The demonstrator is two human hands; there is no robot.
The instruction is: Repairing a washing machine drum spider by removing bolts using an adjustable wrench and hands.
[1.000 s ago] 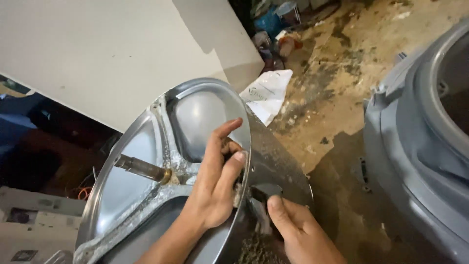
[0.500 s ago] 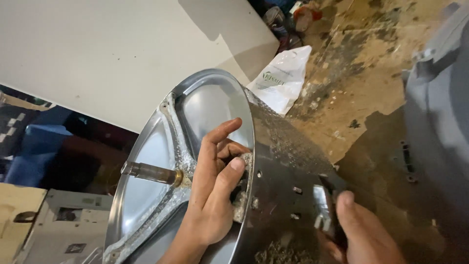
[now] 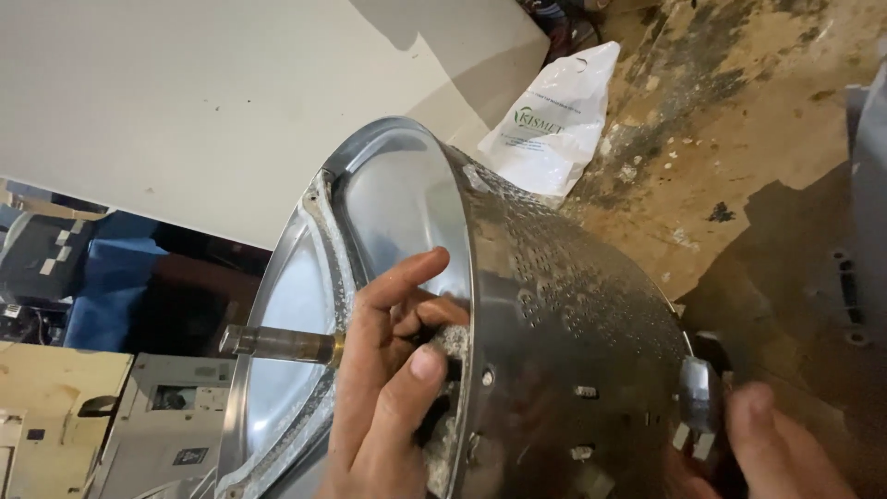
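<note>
A perforated stainless washing-machine drum (image 3: 564, 314) lies tilted on its side, its closed back end with a grey spider bracket and a stub shaft (image 3: 277, 344) facing left. My left hand (image 3: 393, 379) grips the back rim of the drum, the thumb pressed on the crusted edge and the fingers curled over a spider arm. My right hand (image 3: 785, 444) holds the drum's front rim at the lower right, fingers wrapped over the edge next to a metal lifter tab (image 3: 698, 397).
A white panel (image 3: 212, 102) stands behind the drum. A white plastic bag (image 3: 554, 120) lies on the stained concrete floor (image 3: 739, 139). A grey plastic tub (image 3: 868, 212) is at the right edge. Beige appliance casings (image 3: 83, 416) sit at the lower left.
The drum has turned so more of its perforated side wall shows. My right hand has slid right along the front rim. My left hand keeps its hold on the back rim.
</note>
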